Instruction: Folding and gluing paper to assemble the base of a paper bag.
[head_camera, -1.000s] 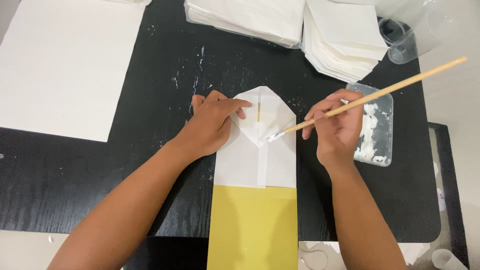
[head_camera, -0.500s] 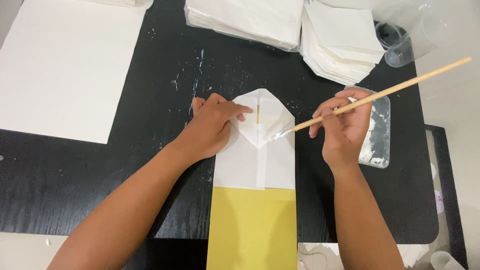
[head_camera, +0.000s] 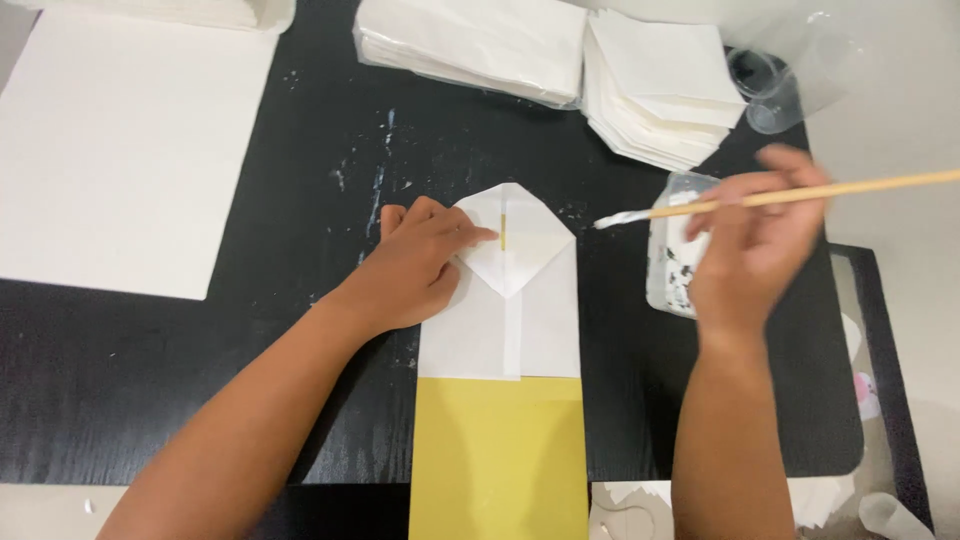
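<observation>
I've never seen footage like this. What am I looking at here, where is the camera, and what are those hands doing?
There is no machine here: these are a person's two bare hands, filmed by a camera worn on that person's head and looking down at a black table. The left hand presses flat on a folded white paper piece, shaped like an envelope with a pointed flap, which lies on a yellow sheet. The right hand holds a thin wooden brush, its white-coated tip up in the air beside a small clear tray smeared with white paste. Further back lie stacks of white paper and a clear plastic cup. A large white sheet rests at the left.
</observation>
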